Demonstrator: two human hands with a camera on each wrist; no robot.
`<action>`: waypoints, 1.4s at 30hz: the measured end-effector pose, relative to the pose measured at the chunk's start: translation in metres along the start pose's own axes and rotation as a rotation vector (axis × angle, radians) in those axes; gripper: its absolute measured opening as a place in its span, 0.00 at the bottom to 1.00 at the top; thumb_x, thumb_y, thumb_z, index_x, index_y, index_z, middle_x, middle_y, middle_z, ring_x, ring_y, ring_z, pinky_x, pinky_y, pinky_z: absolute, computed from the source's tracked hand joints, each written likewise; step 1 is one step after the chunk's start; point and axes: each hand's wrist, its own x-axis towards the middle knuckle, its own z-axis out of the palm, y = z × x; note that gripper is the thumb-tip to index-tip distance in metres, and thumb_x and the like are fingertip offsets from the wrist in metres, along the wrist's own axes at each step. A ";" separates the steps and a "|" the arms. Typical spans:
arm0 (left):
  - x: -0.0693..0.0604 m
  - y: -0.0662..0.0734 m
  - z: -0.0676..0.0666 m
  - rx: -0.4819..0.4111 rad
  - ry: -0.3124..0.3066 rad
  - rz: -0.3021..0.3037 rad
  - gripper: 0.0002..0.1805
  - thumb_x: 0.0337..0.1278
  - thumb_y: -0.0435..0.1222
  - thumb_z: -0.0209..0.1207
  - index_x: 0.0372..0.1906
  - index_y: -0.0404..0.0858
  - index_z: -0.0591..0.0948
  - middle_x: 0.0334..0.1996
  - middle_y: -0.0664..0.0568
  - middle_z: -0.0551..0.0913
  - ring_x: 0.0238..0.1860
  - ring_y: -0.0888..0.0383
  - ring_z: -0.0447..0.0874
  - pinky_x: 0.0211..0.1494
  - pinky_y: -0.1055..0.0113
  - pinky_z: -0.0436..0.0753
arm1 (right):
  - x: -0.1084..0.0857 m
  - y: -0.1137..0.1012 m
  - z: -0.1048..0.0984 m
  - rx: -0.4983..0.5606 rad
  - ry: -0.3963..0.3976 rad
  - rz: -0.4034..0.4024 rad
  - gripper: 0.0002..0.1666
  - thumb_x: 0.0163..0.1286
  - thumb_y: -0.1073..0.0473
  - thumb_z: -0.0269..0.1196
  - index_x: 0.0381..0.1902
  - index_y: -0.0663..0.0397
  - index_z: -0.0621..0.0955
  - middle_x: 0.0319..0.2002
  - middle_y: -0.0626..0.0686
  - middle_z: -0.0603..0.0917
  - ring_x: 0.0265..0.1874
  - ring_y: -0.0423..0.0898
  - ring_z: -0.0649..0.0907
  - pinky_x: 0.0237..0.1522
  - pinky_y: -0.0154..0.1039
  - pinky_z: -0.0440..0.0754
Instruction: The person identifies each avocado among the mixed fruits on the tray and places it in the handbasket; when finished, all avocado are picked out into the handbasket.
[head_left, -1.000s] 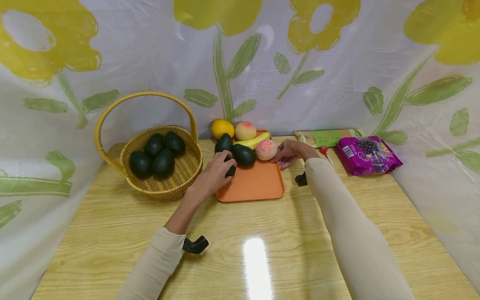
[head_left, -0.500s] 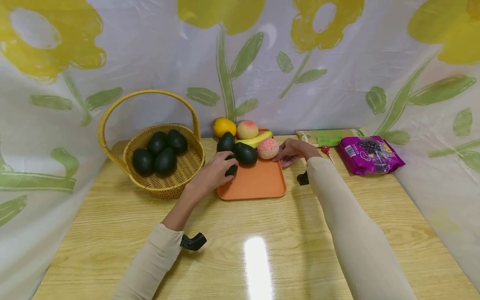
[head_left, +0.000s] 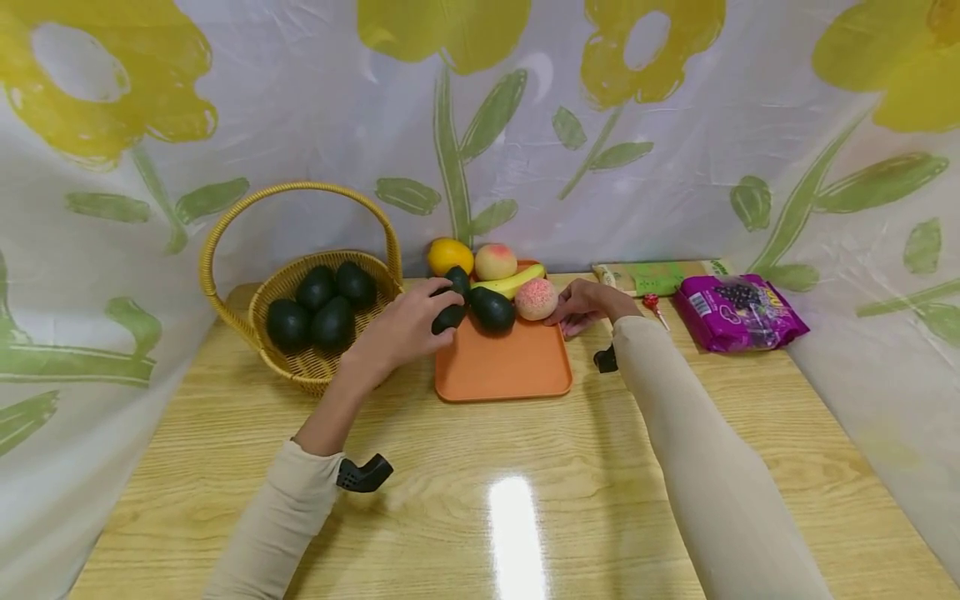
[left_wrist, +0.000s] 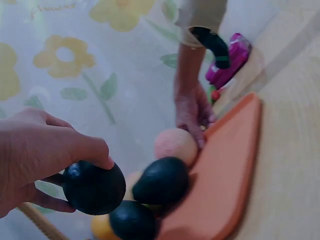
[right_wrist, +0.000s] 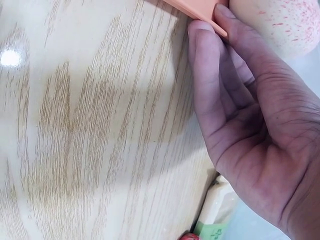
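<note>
Dark-green avocado [left_wrist: 94, 189], one, gripped in the curled fingers of your left hand [left_wrist: 47, 152] by the orange tray [head_left: 504, 367]: lift it clear of neighbouring fruit [head_left: 492, 311] while your right hand [head_left: 588, 302] pinches the tray steady.

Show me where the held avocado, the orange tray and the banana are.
Held avocado [left_wrist: 96, 190], left wrist view: middle of its rounded side.
Orange tray [head_left: 504, 367], head view: bare floor toward the near edge.
Banana [head_left: 513, 283], head view: middle of its visible peel.

You wear long cream sleeves [head_left: 693, 454]; a bent, perforated black fitting [head_left: 365, 474] juts toward three o'clock from your left cuff [head_left: 309, 467], another fitting [head_left: 605, 359] toward nine from your right.
</note>
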 end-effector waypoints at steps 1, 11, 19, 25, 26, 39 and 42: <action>-0.001 -0.001 -0.004 0.008 0.003 0.000 0.23 0.64 0.37 0.68 0.62 0.37 0.83 0.67 0.36 0.78 0.61 0.39 0.83 0.62 0.48 0.86 | -0.002 -0.001 0.000 0.003 0.001 0.002 0.09 0.71 0.61 0.70 0.36 0.61 0.81 0.22 0.51 0.86 0.21 0.42 0.88 0.33 0.36 0.90; -0.011 -0.026 -0.039 0.019 -0.013 -0.093 0.24 0.63 0.38 0.68 0.63 0.36 0.82 0.68 0.36 0.77 0.63 0.37 0.80 0.64 0.43 0.84 | 0.000 0.002 0.000 -0.010 0.004 -0.002 0.11 0.70 0.60 0.72 0.33 0.59 0.80 0.21 0.50 0.86 0.21 0.41 0.88 0.33 0.36 0.90; -0.019 -0.047 -0.053 -0.013 -0.055 -0.194 0.22 0.63 0.37 0.68 0.60 0.34 0.82 0.66 0.36 0.77 0.60 0.36 0.80 0.60 0.42 0.83 | -0.003 -0.001 0.002 0.001 0.013 0.005 0.11 0.71 0.61 0.70 0.33 0.60 0.79 0.21 0.51 0.86 0.20 0.41 0.88 0.33 0.36 0.90; -0.019 -0.069 -0.055 0.003 -0.117 -0.205 0.24 0.63 0.37 0.70 0.60 0.31 0.81 0.67 0.32 0.75 0.65 0.33 0.76 0.68 0.38 0.77 | -0.007 -0.001 0.002 -0.009 0.006 -0.004 0.11 0.72 0.61 0.70 0.34 0.61 0.79 0.21 0.50 0.86 0.20 0.40 0.87 0.32 0.36 0.90; -0.019 -0.073 -0.055 0.006 -0.131 -0.206 0.24 0.63 0.37 0.70 0.60 0.30 0.81 0.67 0.32 0.75 0.66 0.33 0.76 0.68 0.38 0.78 | -0.007 -0.001 0.002 -0.011 0.005 -0.005 0.11 0.72 0.61 0.70 0.34 0.61 0.79 0.22 0.50 0.86 0.20 0.40 0.87 0.32 0.36 0.90; -0.010 -0.109 -0.030 0.042 -0.295 -0.199 0.26 0.62 0.39 0.71 0.62 0.31 0.80 0.66 0.32 0.76 0.62 0.34 0.79 0.61 0.41 0.82 | -0.006 -0.005 0.002 0.000 0.007 0.010 0.10 0.70 0.62 0.71 0.35 0.62 0.80 0.22 0.51 0.86 0.21 0.42 0.88 0.34 0.37 0.91; -0.009 -0.113 -0.025 0.055 -0.301 -0.181 0.26 0.61 0.38 0.72 0.61 0.31 0.81 0.65 0.33 0.77 0.63 0.34 0.79 0.62 0.41 0.82 | -0.005 -0.007 0.001 -0.009 0.005 0.020 0.11 0.71 0.61 0.71 0.35 0.61 0.79 0.22 0.51 0.86 0.21 0.42 0.88 0.34 0.37 0.90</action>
